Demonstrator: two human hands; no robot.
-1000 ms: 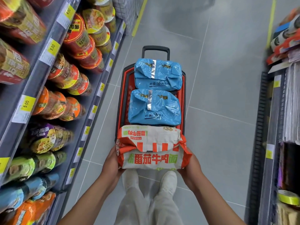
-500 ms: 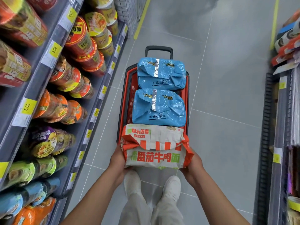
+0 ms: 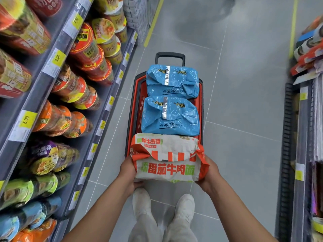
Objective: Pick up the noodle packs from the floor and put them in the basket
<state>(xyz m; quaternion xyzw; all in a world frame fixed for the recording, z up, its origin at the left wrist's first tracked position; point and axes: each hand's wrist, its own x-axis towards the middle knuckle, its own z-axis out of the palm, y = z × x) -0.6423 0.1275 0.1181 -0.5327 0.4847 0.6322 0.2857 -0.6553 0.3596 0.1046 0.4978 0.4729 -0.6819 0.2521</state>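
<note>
I'm on the placing step: both hands clamp the white-and-orange crinkly plastic noodle multipack (image 3: 167, 161) by its short ends, left hand (image 3: 128, 169) on its left end, right hand (image 3: 208, 172) on its right end, fingers wrapped under, palms pressed inward. The pack sits at the near end of the red plastic trolley basket with black rim (image 3: 135, 109); I can't tell if its far edge is resting on the rim or hovering just above, since the pack hides that part.

Just beyond the grip, two blue glossy noodle multipacks fill the basket: the nearer blue pack (image 3: 170, 116) touches or nearly touches the held pack's far edge, and the farther blue pack (image 3: 173, 82) lies past it, next to the black pull handle (image 3: 170, 56).

My read of the next move: little free room left, so the pack needs lowering into the near gap or laying on top of the nearer blue pack, then both hands let go together. Soft wrap, may slide off if tilted.

Grey tiled floor (image 3: 244, 102) under everything, no more packs visible on it. Shelf of cup noodles (image 3: 78, 88) left of the grip, another goods rack (image 3: 307, 119) right. Narrow aisle.
</note>
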